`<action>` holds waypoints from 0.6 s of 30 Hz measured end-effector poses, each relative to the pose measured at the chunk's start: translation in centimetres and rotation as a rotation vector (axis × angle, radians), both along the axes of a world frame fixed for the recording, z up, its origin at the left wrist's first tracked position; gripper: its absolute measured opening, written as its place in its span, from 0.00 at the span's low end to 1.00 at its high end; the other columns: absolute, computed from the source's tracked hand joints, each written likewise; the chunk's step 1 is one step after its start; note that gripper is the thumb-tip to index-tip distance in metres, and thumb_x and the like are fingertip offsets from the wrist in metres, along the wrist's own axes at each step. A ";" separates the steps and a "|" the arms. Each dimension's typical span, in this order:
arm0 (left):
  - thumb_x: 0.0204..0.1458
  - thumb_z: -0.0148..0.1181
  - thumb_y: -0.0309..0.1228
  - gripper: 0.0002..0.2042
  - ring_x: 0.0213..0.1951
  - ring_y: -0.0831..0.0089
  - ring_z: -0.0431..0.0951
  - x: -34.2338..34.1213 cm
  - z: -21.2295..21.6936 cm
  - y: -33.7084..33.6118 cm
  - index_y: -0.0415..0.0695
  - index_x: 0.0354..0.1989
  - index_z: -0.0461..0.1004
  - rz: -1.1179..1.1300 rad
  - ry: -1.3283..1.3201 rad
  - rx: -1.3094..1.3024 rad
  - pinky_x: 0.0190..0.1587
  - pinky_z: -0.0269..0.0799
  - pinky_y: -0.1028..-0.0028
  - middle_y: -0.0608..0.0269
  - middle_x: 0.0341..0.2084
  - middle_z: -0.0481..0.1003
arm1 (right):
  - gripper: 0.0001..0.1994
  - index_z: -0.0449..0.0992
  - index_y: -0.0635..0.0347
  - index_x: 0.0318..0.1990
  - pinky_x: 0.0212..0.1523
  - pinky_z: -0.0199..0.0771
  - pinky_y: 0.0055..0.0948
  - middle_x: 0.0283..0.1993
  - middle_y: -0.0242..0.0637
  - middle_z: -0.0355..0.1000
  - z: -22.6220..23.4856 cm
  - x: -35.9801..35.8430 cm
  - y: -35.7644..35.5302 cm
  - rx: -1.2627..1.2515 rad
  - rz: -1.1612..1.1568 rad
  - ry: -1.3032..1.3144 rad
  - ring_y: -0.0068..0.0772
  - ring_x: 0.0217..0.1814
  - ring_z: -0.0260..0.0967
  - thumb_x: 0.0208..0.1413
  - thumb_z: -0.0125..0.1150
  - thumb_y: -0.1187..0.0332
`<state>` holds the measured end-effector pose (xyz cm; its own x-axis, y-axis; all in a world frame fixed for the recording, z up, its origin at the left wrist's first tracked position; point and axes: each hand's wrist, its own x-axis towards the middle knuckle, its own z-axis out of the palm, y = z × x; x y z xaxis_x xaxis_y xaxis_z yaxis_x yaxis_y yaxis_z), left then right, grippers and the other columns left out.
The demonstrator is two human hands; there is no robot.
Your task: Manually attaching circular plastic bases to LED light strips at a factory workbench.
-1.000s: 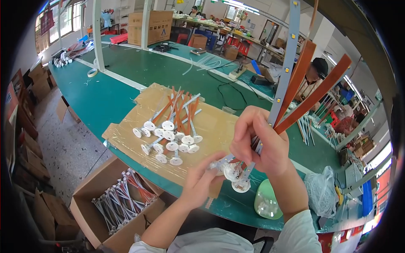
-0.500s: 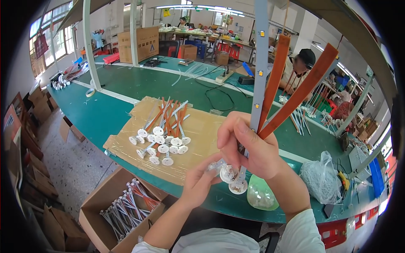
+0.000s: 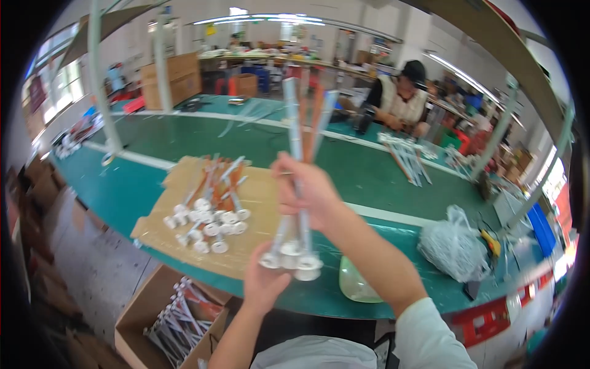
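My right hand is closed around several stiff LED strips, held upright above the near side of the table. Their faces are white and orange-brown. White round caps sit at the strips' lower ends. Around the leftmost cap, my left hand is closed, its fingers partly hidden and blurred. To the left, a pile of similar capped strips lies on a flattened cardboard sheet, caps toward me.
An open carton of more capped strips stands below the table's front edge. Right of my hands are a light green bowl and a clear bag of white pieces. Across the green table a person works near more strips.
Both hands and the strips have moved left and the strips have turned more upright, their white sides now showing more. The view has shifted right.
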<state>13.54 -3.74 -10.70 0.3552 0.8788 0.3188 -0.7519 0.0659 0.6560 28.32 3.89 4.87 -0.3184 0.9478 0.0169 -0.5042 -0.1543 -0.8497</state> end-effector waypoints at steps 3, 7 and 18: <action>0.43 0.74 0.24 0.42 0.61 0.57 0.69 0.5 -0.1 0.5 0.42 0.68 0.55 0.201 0.139 0.116 0.60 0.71 0.58 0.51 0.63 0.61 | 0.11 0.70 0.56 0.40 0.14 0.55 0.25 0.14 0.29 0.58 -5.1 0.0 4.9 -0.073 -0.339 0.006 0.21 0.10 0.50 0.63 0.60 0.59; 0.37 0.78 0.24 0.43 0.52 0.64 0.73 0.1 -0.1 2.2 0.45 0.65 0.61 0.746 0.838 0.350 0.49 0.75 0.65 0.56 0.59 0.62 | 0.09 0.71 0.59 0.30 0.16 0.61 0.34 0.16 0.34 0.63 -12.7 -1.9 12.6 -0.221 -0.515 -0.141 0.29 0.14 0.58 0.59 0.58 0.65; 0.36 0.74 0.31 0.39 0.58 0.32 0.64 -1.6 -1.9 4.7 0.41 0.63 0.65 0.921 1.400 0.495 0.59 0.65 0.52 0.24 0.65 0.51 | 0.21 0.80 0.67 0.38 0.41 0.80 0.45 0.40 0.58 0.78 -15.3 -2.6 15.2 0.197 -0.353 -1.183 0.57 0.42 0.78 0.47 0.62 0.55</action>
